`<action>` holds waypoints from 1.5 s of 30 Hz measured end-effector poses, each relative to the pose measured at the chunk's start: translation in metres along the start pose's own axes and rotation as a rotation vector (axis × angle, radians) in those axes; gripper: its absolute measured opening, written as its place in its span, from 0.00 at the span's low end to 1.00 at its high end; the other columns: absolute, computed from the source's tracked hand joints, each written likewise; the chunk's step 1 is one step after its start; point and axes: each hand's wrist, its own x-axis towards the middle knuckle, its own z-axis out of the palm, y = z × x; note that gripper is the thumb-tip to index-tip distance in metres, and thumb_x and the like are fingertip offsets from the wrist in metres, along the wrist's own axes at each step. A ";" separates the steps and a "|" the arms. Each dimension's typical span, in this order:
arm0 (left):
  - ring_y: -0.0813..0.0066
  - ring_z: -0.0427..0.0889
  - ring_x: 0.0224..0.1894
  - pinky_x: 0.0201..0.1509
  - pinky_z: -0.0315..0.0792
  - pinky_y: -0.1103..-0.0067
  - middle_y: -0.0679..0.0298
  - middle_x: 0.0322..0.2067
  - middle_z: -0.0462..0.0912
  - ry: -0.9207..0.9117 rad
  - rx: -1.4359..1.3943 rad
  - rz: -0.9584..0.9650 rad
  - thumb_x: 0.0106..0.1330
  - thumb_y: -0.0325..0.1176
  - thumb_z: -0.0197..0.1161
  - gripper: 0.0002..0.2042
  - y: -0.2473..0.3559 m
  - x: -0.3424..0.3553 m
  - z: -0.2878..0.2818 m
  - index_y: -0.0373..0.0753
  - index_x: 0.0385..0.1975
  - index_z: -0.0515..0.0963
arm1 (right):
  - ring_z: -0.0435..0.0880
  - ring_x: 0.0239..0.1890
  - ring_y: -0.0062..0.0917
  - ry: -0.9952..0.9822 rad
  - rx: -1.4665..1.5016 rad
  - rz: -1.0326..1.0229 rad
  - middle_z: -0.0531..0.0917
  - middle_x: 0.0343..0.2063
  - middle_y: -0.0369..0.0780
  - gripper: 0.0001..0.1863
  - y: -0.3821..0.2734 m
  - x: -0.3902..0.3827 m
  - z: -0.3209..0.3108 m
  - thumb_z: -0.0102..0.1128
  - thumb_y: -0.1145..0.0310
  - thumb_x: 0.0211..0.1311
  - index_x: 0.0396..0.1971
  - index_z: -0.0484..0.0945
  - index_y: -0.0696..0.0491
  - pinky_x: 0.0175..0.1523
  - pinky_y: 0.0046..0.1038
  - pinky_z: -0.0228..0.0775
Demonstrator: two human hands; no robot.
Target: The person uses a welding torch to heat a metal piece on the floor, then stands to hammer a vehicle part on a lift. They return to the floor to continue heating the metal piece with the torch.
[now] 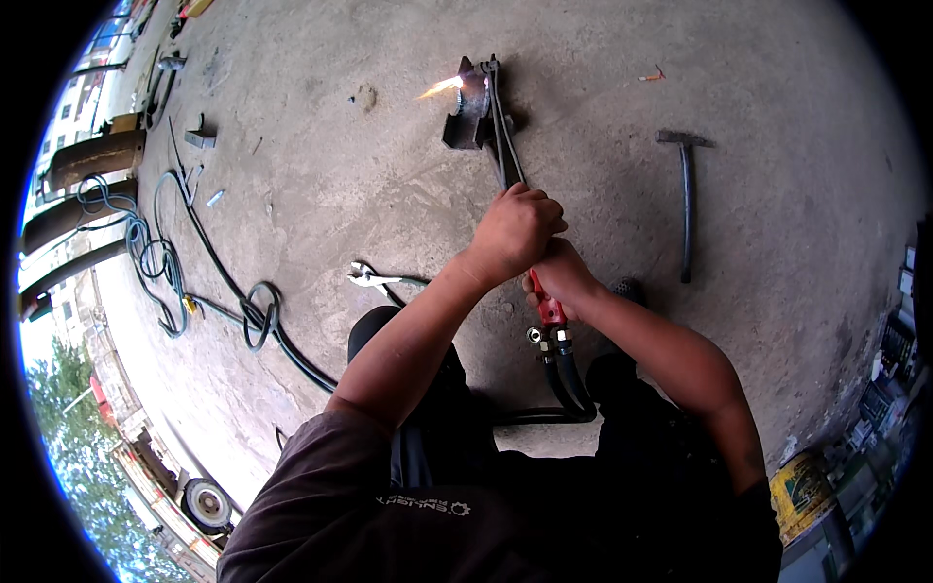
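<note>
Heating the metal piece (468, 115) with the cutting torch (505, 146), both hands (515, 233) (562, 280) clamped on it; steady flame needed next.

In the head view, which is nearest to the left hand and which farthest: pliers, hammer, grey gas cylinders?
From the left hand:
1. Pliers, on the concrete to its lower left.
2. Hammer, to the right.
3. Grey gas cylinders, at the far left edge.

We had a single view, a fisheye camera worn on the head that looked steeply down over our own forearms at the concrete floor (321, 185). It sat close to the hands, and the ground bent away toward a dark round rim. No second view shared the scene.
</note>
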 end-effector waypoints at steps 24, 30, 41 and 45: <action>0.59 0.79 0.39 0.48 0.74 0.68 0.61 0.30 0.81 0.030 0.025 -0.084 0.60 0.34 0.66 0.06 0.010 -0.001 -0.007 0.39 0.29 0.82 | 0.73 0.13 0.23 0.000 0.006 -0.015 0.74 0.15 0.37 0.07 0.001 0.003 0.001 0.48 0.72 0.68 0.28 0.68 0.54 0.18 0.26 0.67; 0.56 0.79 0.37 0.47 0.75 0.67 0.58 0.27 0.80 0.059 -0.037 -0.104 0.55 0.33 0.69 0.07 0.012 0.002 -0.009 0.37 0.27 0.82 | 0.73 0.13 0.22 -0.010 0.017 -0.023 0.74 0.16 0.36 0.08 0.003 0.003 0.000 0.48 0.68 0.70 0.30 0.68 0.53 0.18 0.26 0.67; 0.56 0.79 0.39 0.48 0.74 0.65 0.59 0.28 0.82 0.059 -0.078 -0.175 0.52 0.38 0.71 0.10 0.015 0.005 -0.011 0.39 0.23 0.81 | 0.72 0.13 0.21 -0.018 0.038 -0.014 0.73 0.16 0.36 0.08 0.002 0.005 -0.001 0.49 0.65 0.72 0.33 0.68 0.52 0.18 0.25 0.67; 0.55 0.79 0.40 0.48 0.74 0.65 0.59 0.29 0.82 0.049 -0.080 -0.183 0.52 0.38 0.72 0.10 0.016 0.005 -0.012 0.39 0.24 0.80 | 0.72 0.13 0.21 -0.010 0.033 -0.003 0.73 0.16 0.35 0.08 0.004 0.005 -0.002 0.48 0.65 0.72 0.33 0.68 0.52 0.18 0.25 0.67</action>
